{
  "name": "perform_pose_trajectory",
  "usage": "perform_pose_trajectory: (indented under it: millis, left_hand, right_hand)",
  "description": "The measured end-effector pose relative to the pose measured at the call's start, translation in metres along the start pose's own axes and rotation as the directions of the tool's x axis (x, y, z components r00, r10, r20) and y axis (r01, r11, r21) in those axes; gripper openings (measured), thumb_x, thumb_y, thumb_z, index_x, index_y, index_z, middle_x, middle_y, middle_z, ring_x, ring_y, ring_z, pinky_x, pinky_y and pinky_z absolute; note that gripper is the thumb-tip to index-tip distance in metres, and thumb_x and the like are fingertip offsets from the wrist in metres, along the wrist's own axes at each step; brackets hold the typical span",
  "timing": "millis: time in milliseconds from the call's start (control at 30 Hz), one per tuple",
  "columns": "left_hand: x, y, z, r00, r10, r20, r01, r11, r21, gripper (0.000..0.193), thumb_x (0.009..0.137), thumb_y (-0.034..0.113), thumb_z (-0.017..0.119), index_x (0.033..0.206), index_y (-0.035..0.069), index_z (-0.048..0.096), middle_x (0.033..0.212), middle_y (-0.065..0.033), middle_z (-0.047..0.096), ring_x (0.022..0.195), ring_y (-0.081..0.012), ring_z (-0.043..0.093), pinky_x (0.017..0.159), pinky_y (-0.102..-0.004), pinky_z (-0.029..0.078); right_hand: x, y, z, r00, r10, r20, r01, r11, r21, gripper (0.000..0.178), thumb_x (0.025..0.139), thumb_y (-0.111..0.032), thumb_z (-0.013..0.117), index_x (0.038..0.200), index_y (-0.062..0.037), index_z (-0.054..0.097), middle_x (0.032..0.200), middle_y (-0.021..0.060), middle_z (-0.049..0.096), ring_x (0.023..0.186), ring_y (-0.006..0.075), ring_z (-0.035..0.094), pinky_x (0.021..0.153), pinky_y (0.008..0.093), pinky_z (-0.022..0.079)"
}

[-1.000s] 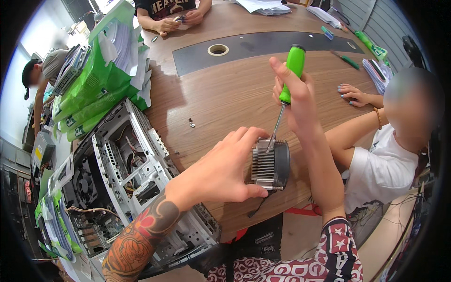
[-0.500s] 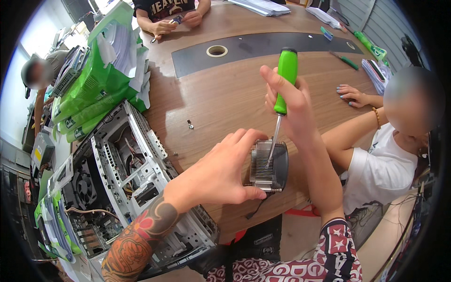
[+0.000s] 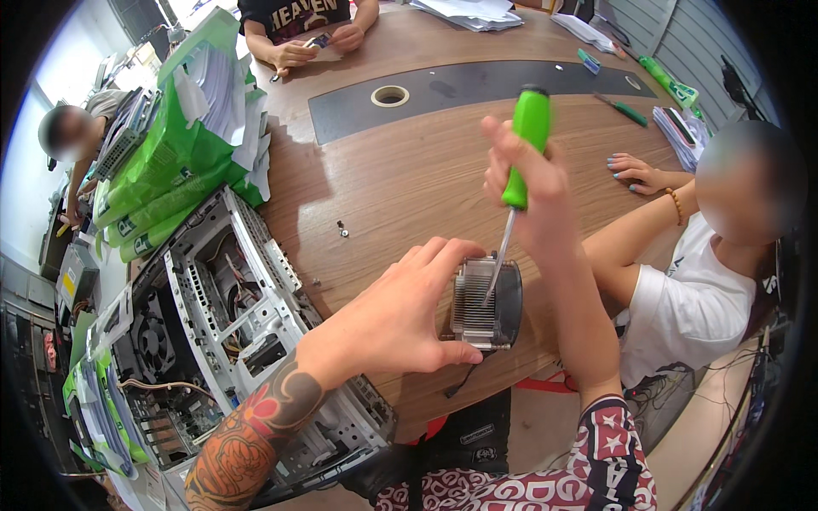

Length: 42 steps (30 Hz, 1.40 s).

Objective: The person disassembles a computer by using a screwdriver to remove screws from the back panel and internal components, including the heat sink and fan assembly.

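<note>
My left hand [image 3: 417,311] grips a CPU cooler [image 3: 477,311] by two of its sides, thumb at the near edge and fingers at the far edge. Silver fins face up and left on the cooler, and a dark fan housing sits along its right side. A short black cable [image 3: 460,383] hangs from it over the table. In my right hand [image 3: 537,183] is a screwdriver [image 3: 530,136] with a green handle, held tilted. Its metal shaft runs down to the fins, and the tip meets them near their middle.
An opened computer case [image 3: 239,281] lies at the left, with green bags of papers [image 3: 162,179] behind it. Small screws [image 3: 342,228] rest on the wooden table [image 3: 383,170]. Close on the right sits a person with a hand [image 3: 639,173] on the table; another person's hands [image 3: 319,49] are across.
The screwdriver's handle has shifted slightly right and tilted more, its tip staying at the fins. My left hand keeps its hold on the cooler.
</note>
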<state>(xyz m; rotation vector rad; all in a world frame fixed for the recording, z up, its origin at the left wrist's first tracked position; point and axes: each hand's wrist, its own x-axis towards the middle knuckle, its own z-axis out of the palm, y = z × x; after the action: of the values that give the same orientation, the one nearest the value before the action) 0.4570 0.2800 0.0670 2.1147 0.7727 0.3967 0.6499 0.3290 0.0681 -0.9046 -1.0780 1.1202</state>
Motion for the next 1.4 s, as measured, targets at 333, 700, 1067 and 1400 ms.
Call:
perform_pose_trajectory:
  millis: [333,700,1067,1400]
  left_hand:
    - [0.001,0.004,0.0,1.0,-0.01,0.005,0.01,1.0,-0.004,0.091,0.067,0.028,0.09,0.138,-0.002,0.041,0.132,-0.0208,0.05,0.13,-0.0359,0.046,0.111,-0.0416,0.037]
    - [0.0,0.002,0.001,1.0,0.002,-0.005,-0.002,1.0,-0.008,0.09,0.068,0.028,0.089,0.138,-0.001,0.041,0.131,-0.0201,0.051,0.129,-0.0358,0.047,0.111,-0.0415,0.037]
    - [0.0,-0.002,0.002,0.999,0.042,0.005,-0.042,0.999,-0.018,0.091,0.068,0.03,0.089,0.139,-0.003,0.04,0.133,-0.0201,0.049,0.129,-0.0357,0.046,0.111,-0.0413,0.037]
    - [-0.002,-0.002,0.002,1.0,0.026,0.016,-0.026,1.0,-0.016,0.093,0.067,0.029,0.09,0.138,-0.003,0.04,0.132,-0.0202,0.049,0.129,-0.0364,0.047,0.11,-0.0414,0.038]
  right_hand:
    - [0.014,0.008,-0.004,0.997,-0.024,-0.073,0.021,0.999,-0.034,0.034,0.092,-0.025,0.07,0.069,-0.0167,0.047,0.055,-0.0085,0.036,0.044,0.0032,0.031,0.045,0.0252,0.022]
    - [0.006,0.003,-0.001,0.999,-0.017,-0.032,0.015,0.998,-0.056,0.037,0.083,-0.036,0.078,0.067,-0.0121,0.055,0.058,-0.0055,0.046,0.051,0.0049,0.043,0.048,0.0229,0.034]
    - [0.006,0.003,-0.001,1.0,-0.017,-0.02,0.016,0.999,-0.04,0.034,0.088,-0.03,0.074,0.068,-0.0144,0.052,0.057,-0.0069,0.041,0.047,0.0039,0.035,0.046,0.0243,0.028]
    - [0.002,0.002,0.007,1.0,-0.002,0.012,0.003,0.997,-0.076,0.033,0.093,-0.022,0.068,0.068,-0.016,0.047,0.053,-0.0077,0.035,0.043,0.0038,0.028,0.044,0.0265,0.022]
